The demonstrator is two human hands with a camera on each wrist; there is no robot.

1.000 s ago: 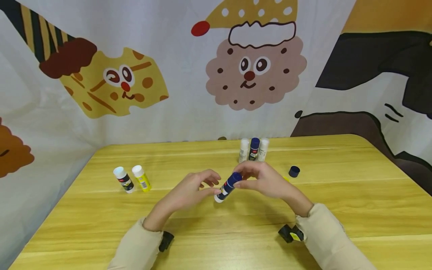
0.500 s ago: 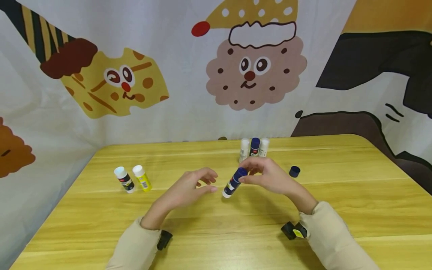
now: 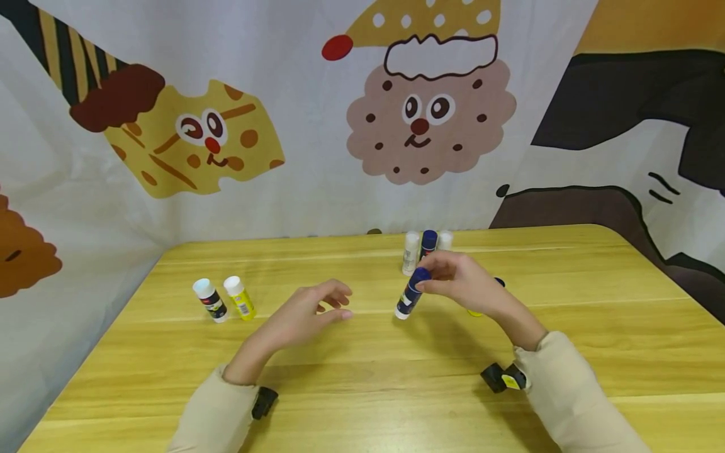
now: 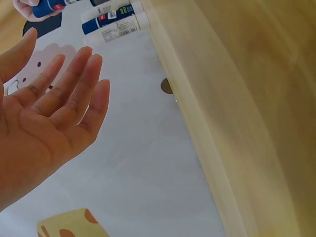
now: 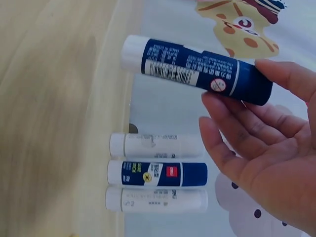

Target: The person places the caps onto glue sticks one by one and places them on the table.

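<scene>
My right hand [image 3: 459,283] pinches a dark blue glue stick [image 3: 411,294] by its blue cap, tilted above the table with its white base down. In the right wrist view, that glue stick [image 5: 187,66] shows a barcode on its label. My left hand [image 3: 308,314] hovers over the table with relaxed fingers and nothing in it; the left wrist view shows its palm [image 4: 44,128]. Behind the held stick stand a white glue stick [image 3: 410,253], a blue glue stick [image 3: 428,242] and another white glue stick [image 5: 158,199], side by side in a row.
At the left of the wooden table [image 3: 362,390] stand a white-capped black-label glue stick [image 3: 211,301] and a yellow glue stick [image 3: 240,299]. A dark blue cap [image 3: 500,282] and something yellow [image 3: 474,313] are mostly hidden by my right hand. A printed curtain [image 3: 311,145] hangs behind.
My right hand has carried the blue glue stick to the right and towards the row, and the stick is more upright. My left hand has drawn away from it to the left.
</scene>
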